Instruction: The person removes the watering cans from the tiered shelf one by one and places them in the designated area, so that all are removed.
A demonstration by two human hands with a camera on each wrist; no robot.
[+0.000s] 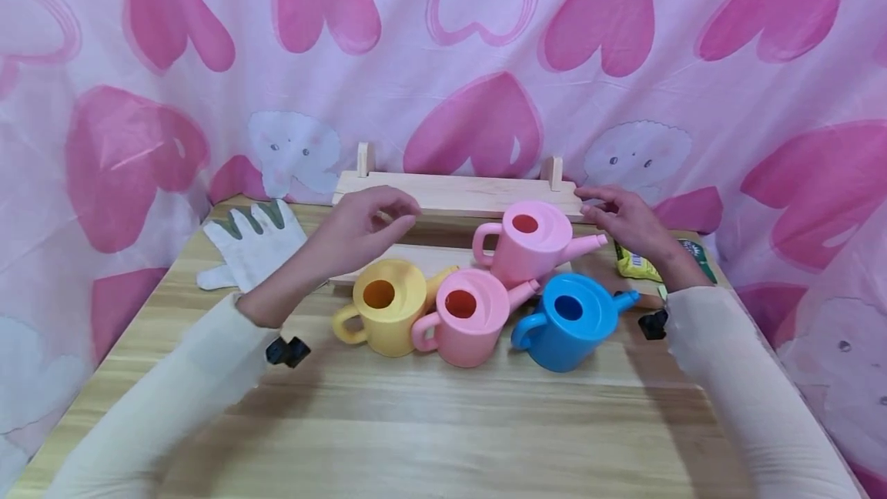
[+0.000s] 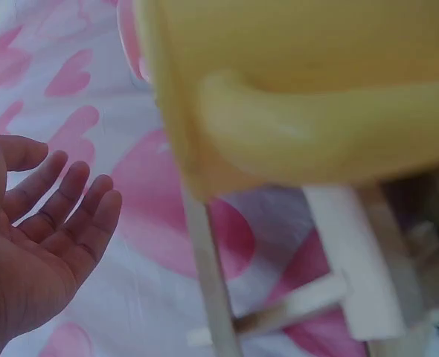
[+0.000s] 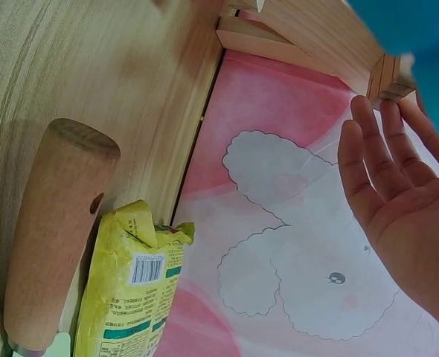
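A two-tier pale wooden shelf (image 1: 457,195) stands at the back of the table. My left hand (image 1: 360,229) hovers by its left end with loosely bent fingers and nothing in its grasp. At the right end, the fingertips of my right hand (image 1: 627,226) are at the upper board; contact is hard to tell. Four-sided grouping aside, several watering cans crowd before the shelf: a yellow can (image 1: 398,326), a front pink can (image 1: 474,337), a blue can (image 1: 571,337) and a back pink can (image 1: 530,256), which hides part of the lower board (image 1: 430,256).
A white glove (image 1: 259,249) with green-grey fingertips lies at the left. To the right are a yellow packet (image 1: 636,264), a dark green packet (image 1: 696,260) and a tool's wooden handle (image 3: 63,230). A heart-patterned pink curtain (image 1: 471,114) hangs behind the table (image 1: 430,437).
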